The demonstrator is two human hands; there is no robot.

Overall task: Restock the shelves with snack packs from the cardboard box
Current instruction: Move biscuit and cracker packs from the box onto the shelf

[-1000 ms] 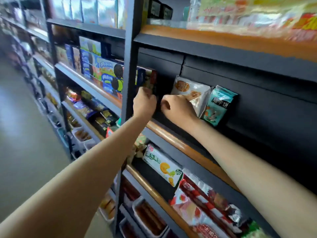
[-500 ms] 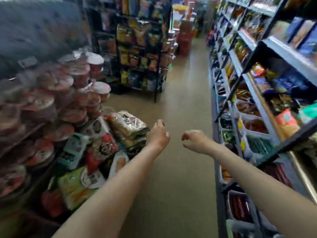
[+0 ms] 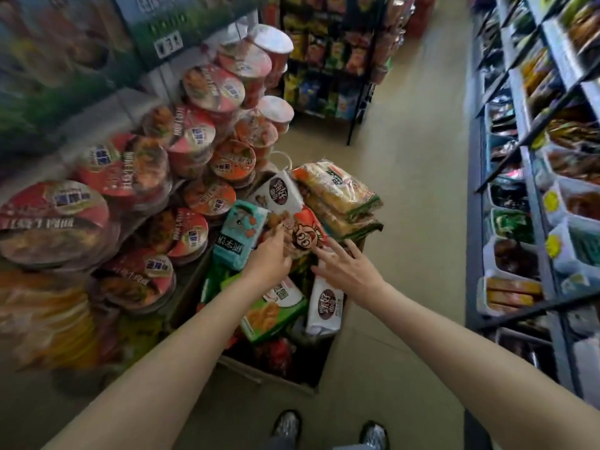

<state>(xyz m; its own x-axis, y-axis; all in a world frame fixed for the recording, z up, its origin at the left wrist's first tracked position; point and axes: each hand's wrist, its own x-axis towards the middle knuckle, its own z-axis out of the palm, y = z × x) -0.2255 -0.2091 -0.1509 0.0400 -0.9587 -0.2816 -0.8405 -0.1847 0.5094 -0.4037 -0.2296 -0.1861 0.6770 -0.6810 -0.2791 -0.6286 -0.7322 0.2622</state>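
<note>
A cardboard box (image 3: pixel 269 375) stands on the aisle floor, heaped with snack packs. On top lie a teal pack (image 3: pixel 238 235), a white and maroon pack (image 3: pixel 282 194) and an orange pack with a cartoon face (image 3: pixel 306 233). My left hand (image 3: pixel 271 258) reaches over the pile, its fingers stretched toward the teal and orange packs; whether they touch is unclear. My right hand (image 3: pixel 345 267) hovers with spread fingers just right of the orange pack and holds nothing. A green biscuit pack (image 3: pixel 269 311) and another white pack (image 3: pixel 326 303) lie lower in the box.
Stacked instant noodle bowls (image 3: pixel 194 147) crowd the left side against the box. Bundled yellow noodle packs (image 3: pixel 337 193) sit at the box's far end. The dark shelving (image 3: pixel 532 196) with snack trays runs along the right. My shoes (image 3: pixel 285 423) stand on the tan floor.
I turned away from the shelf, where both hands were at the packs, to the aisle. Both hands came down over the box and their fingers opened out.
</note>
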